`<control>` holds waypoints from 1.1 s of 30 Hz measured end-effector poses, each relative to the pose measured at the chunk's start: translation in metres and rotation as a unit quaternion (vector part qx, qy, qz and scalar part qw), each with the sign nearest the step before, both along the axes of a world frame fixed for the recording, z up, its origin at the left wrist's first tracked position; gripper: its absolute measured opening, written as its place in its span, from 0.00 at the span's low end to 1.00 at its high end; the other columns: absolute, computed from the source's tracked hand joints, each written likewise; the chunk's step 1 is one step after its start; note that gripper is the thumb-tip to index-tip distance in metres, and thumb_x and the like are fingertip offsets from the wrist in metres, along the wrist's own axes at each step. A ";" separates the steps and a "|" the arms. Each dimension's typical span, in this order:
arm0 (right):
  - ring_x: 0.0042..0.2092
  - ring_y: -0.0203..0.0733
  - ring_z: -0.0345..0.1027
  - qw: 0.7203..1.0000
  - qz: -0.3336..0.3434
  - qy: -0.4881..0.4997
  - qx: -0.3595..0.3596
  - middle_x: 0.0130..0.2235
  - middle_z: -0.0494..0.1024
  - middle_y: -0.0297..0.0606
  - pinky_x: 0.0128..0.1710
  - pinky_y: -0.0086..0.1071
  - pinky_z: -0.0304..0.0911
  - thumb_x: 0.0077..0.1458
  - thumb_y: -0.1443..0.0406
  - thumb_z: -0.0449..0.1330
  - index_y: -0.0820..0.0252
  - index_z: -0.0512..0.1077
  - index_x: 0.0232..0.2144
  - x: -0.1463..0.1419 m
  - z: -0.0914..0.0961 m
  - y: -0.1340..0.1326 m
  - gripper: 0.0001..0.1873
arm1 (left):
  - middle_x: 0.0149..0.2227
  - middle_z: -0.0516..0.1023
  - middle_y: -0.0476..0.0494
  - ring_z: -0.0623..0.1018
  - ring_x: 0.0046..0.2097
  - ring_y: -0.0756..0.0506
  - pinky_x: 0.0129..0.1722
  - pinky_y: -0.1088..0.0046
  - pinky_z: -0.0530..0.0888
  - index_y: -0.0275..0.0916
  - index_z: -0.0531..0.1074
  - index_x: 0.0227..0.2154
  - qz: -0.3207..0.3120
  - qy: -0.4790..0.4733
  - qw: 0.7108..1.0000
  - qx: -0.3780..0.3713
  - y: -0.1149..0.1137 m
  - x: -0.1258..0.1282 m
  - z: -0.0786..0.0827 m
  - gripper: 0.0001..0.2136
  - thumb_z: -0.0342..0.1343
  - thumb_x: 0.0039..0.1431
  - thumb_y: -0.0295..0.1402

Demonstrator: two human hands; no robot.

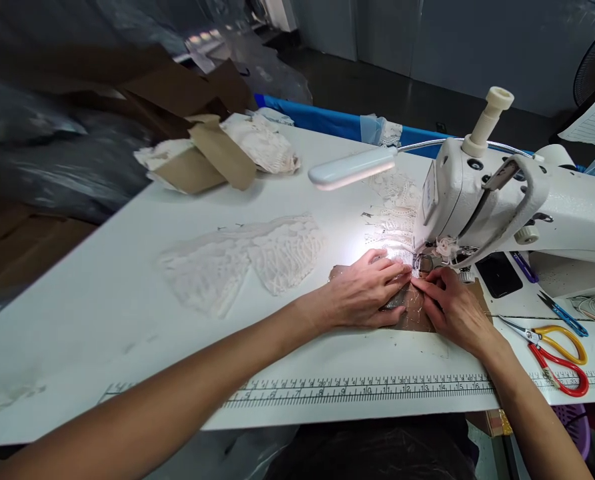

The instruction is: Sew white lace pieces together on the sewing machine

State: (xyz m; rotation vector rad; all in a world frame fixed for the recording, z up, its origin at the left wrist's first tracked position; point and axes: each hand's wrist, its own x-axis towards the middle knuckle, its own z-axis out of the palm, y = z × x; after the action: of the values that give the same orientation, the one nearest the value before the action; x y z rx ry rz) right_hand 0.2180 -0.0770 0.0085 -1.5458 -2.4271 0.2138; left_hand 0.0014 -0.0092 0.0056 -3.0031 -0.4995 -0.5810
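White lace fabric (395,223) runs under the needle area of a sewing machine (477,193), lit by a lamp. My left hand (372,290) lies over the near end of the lace, fingers stretched flat toward the presser foot. Just right of it, my right hand (450,307) has thumb and forefinger pinched together at the lace edge, in front of the needle area. Beneath both hands is a brown sheet (417,313) with loose threads on it. The exact edge between my right fingertips is partly hidden.
Two white lace pieces (247,257) lie to the left. Farther back are bundled lace and cardboard (222,157). A lamp head (352,168) overhangs the table. On the right are scissors (552,347), blue snips (562,313) and a phone (499,275). A printed ruler (367,392) lines the front edge.
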 end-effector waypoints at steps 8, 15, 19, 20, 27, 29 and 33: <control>0.43 0.51 0.69 0.998 -0.040 -0.039 -0.020 0.45 0.73 0.50 0.36 0.39 0.72 0.62 0.67 0.52 0.56 0.68 0.59 -0.007 -0.001 0.003 0.23 | 0.49 0.76 0.35 0.75 0.46 0.40 0.52 0.57 0.70 0.34 0.73 0.42 0.009 0.006 1.000 -0.024 0.004 0.003 0.001 0.15 0.49 0.61 0.39; 0.41 0.44 0.72 0.997 -0.017 0.067 -0.041 0.47 0.73 0.46 0.43 0.40 0.72 0.63 0.67 0.51 0.55 0.72 0.55 0.004 0.008 0.004 0.20 | 0.47 0.74 0.35 0.74 0.45 0.39 0.50 0.57 0.69 0.33 0.72 0.45 0.026 0.023 0.999 -0.041 0.006 0.002 0.003 0.19 0.50 0.60 0.43; 0.42 0.42 0.74 0.979 -0.039 0.171 -0.107 0.45 0.76 0.42 0.46 0.38 0.71 0.65 0.61 0.51 0.56 0.75 0.49 0.018 0.017 0.003 0.17 | 0.47 0.73 0.35 0.73 0.47 0.38 0.51 0.57 0.67 0.33 0.70 0.49 0.031 0.028 0.997 -0.058 0.007 0.002 0.002 0.22 0.51 0.61 0.46; 0.42 0.42 0.74 0.973 -0.041 0.192 -0.122 0.45 0.77 0.42 0.45 0.36 0.71 0.66 0.59 0.50 0.57 0.75 0.48 0.020 0.019 0.005 0.17 | 0.48 0.73 0.35 0.73 0.47 0.37 0.51 0.57 0.67 0.32 0.70 0.50 0.035 0.030 0.997 -0.060 0.008 0.002 0.002 0.23 0.52 0.61 0.46; 0.36 0.42 0.73 0.947 -0.106 0.274 -0.129 0.35 0.79 0.41 0.40 0.35 0.70 0.66 0.52 0.44 0.59 0.75 0.35 0.019 0.013 0.021 0.25 | 0.48 0.74 0.34 0.74 0.47 0.36 0.52 0.57 0.65 0.31 0.68 0.54 0.047 0.047 0.995 -0.068 0.010 0.001 0.003 0.27 0.52 0.60 0.49; 0.37 0.43 0.73 0.947 -0.110 0.283 -0.108 0.36 0.79 0.42 0.42 0.36 0.70 0.66 0.51 0.43 0.59 0.74 0.35 0.016 0.013 0.021 0.26 | 0.49 0.75 0.34 0.74 0.46 0.37 0.53 0.57 0.64 0.31 0.68 0.54 0.048 0.051 0.995 -0.069 0.010 0.001 0.003 0.27 0.51 0.61 0.49; 0.39 0.44 0.73 0.960 -0.098 0.241 -0.104 0.41 0.78 0.43 0.41 0.38 0.70 0.65 0.51 0.47 0.58 0.72 0.44 0.014 0.010 0.010 0.22 | 0.48 0.75 0.32 0.74 0.48 0.35 0.54 0.55 0.63 0.30 0.67 0.55 0.058 0.052 0.995 -0.064 0.010 0.001 0.002 0.28 0.50 0.62 0.49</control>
State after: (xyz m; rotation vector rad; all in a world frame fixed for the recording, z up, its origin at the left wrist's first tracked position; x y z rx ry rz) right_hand 0.2324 -0.0668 0.0189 -1.5790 -1.9077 0.7325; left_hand 0.0026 0.0005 0.0072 -3.0761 -0.7257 -0.3964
